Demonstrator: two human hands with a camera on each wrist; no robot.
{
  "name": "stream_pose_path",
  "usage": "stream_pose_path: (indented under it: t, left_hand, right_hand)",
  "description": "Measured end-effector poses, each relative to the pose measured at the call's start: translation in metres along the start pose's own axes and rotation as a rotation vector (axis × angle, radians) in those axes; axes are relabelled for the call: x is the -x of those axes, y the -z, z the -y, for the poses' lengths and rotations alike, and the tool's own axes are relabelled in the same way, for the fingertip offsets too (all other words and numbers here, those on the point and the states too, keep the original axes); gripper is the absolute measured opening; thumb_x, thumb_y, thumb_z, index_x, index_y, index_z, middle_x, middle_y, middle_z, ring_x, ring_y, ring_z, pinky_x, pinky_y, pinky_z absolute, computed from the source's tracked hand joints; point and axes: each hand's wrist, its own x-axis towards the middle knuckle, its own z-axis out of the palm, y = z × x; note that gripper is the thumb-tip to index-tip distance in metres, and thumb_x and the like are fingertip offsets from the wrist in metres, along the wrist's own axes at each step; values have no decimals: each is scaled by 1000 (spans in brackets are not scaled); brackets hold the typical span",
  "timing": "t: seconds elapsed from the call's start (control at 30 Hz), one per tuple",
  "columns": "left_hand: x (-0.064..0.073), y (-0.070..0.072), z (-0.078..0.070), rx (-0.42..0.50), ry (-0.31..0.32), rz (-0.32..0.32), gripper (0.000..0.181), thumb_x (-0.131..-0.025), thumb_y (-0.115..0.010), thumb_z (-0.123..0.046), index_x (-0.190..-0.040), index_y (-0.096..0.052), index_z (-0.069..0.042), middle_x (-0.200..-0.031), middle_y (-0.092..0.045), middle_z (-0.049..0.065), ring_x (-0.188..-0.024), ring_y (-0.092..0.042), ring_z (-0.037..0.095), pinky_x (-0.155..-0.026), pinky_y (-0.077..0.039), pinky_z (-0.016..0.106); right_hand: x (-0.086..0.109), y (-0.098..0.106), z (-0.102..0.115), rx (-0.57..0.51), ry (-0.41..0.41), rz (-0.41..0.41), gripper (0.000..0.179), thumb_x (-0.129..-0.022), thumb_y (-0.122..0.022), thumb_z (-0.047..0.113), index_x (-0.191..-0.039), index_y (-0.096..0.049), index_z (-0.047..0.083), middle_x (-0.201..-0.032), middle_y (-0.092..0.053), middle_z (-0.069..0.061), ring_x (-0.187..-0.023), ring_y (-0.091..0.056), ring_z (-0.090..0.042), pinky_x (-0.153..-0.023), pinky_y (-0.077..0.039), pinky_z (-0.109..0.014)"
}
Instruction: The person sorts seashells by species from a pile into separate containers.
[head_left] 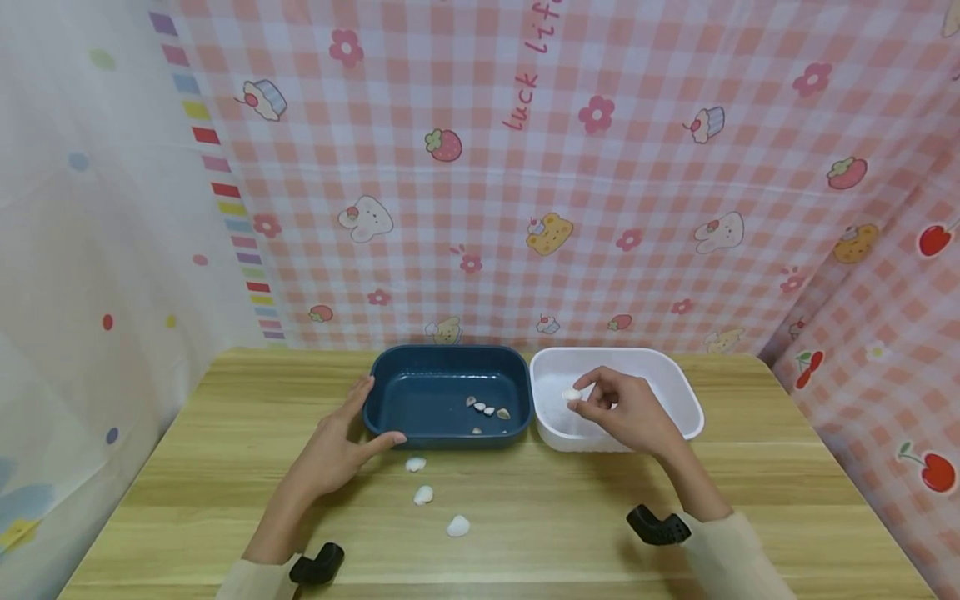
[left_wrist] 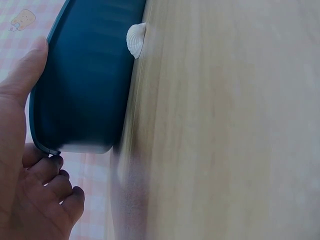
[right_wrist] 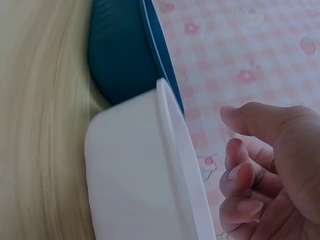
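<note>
Over the white plastic basin [head_left: 546, 425], my right hand [head_left: 626, 408] pinches a small white seashell [head_left: 572, 395] between thumb and fingertips. In the right wrist view, thumb and index finger are close together above the basin's rim, the other fingers curled. My left hand [head_left: 337, 446] holds the left end of the dark blue basin [head_left: 420, 400], thumb on the front rim and fingers along the side. Several small shells [head_left: 489, 411] lie inside the blue basin, toward its right. On the table in front are three white shells: one near the basin [head_left: 416, 464], one in the middle [head_left: 423, 495] and one closest [head_left: 458, 526].
The two basins stand side by side at the back of the wood-grain table [head_left: 555, 533]. Behind it hangs a pink checked curtain [head_left: 480, 200], with a pale curtain [head_left: 112, 250] on the left. A black wrist device [head_left: 657, 527] sits by the right sleeve.
</note>
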Motion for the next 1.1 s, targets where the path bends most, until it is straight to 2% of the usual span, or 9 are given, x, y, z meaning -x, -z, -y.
stream_pose_path:
  t: [0.47,0.73,0.93,1.1]
  left_hand:
    - [1,-1,1,-1,6,3,109,-88,-72,-61,-167,-9,-20,-174,-8,10,-159,-13,40,-123,-24,66]
    - [0,-2,2,-3,3,1,109,-88,-71,-63,-167,-8,-23,-174,-8,9,-159,-13,40,-123,-24,66]
    - [0,-1,1,-8,4,-1,108,-88,-71,-62,-167,-8,-22,-174,-8,9,-159,-13,40,-122,-25,66]
    - [0,-1,0,-3,8,2,109,-88,-71,-63,-167,-7,-23,-174,-7,9,-160,-12,40,-123,-24,67]
  right_hand:
    - [-14,3,-25,26,-104,-30,26,-91,-79,29,-107,-70,10,-75,-66,0,-64,-57,-13,-59,-47,-23]
    - [-14,2,-30,58,-162,-16,41,-92,-78,35,-117,-69,4,-78,-65,-2,-68,-55,-15,-62,-46,-23]
    - [-10,3,-25,60,-154,-23,43,-94,-75,39,-121,-68,6,-80,-66,-1,-69,-55,-16,-62,-46,-24]
    - [-4,2,-15,55,-104,-22,43,-94,-76,37,-123,-67,6,-81,-68,1,-72,-58,-15,-62,-47,-23]
